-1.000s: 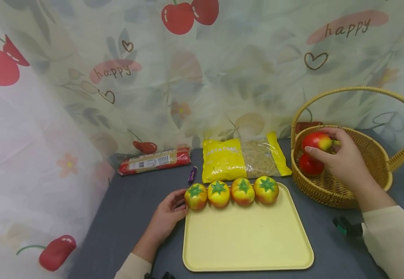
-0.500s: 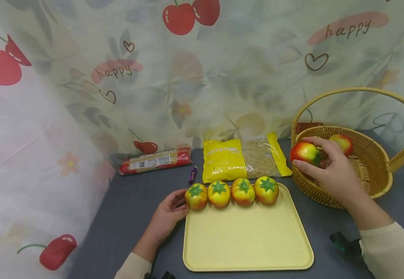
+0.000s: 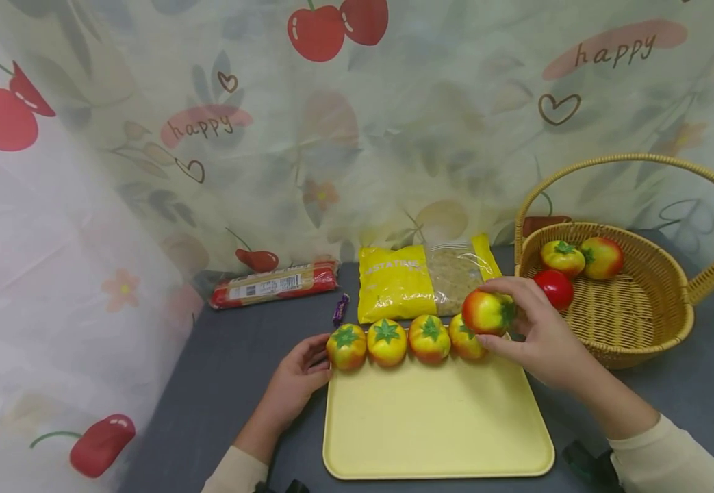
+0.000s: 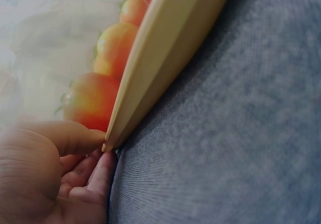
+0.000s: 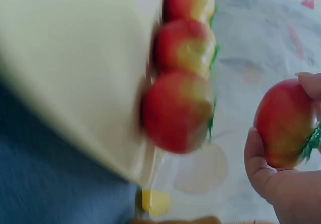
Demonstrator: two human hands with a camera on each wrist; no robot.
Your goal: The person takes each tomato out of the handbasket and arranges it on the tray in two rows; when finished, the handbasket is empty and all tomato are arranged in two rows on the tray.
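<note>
My right hand point(image 3: 544, 342) grips a red-and-yellow toy tomato point(image 3: 482, 312) with a green leafy top, thumb and fingers on opposite sides. It is held over the back right corner of the pale yellow tray point(image 3: 437, 424), partly covering the rightmost tomato point(image 3: 464, 344) of a row along the tray's back edge. At the row's other end, the leftmost tomato point(image 3: 347, 346) sits beside my left hand point(image 3: 298, 376). In the left wrist view, the left thumb point(image 4: 83, 137) and fingers pinch the tray's corner.
Right of the tray stands a wicker basket point(image 3: 634, 335) with a tall handle, holding a red fruit point(image 3: 555, 289) and two tomatoes point(image 3: 603, 258). Behind the tray lie a yellow pasta bag point(image 3: 393, 284), a red-ended noodle packet point(image 3: 273, 284) and a purple-wrapped candy point(image 3: 341, 310).
My right hand has carried the tomato out of the basket, leftward to the tray's back right corner. The left hand stays at the tray's left edge.
</note>
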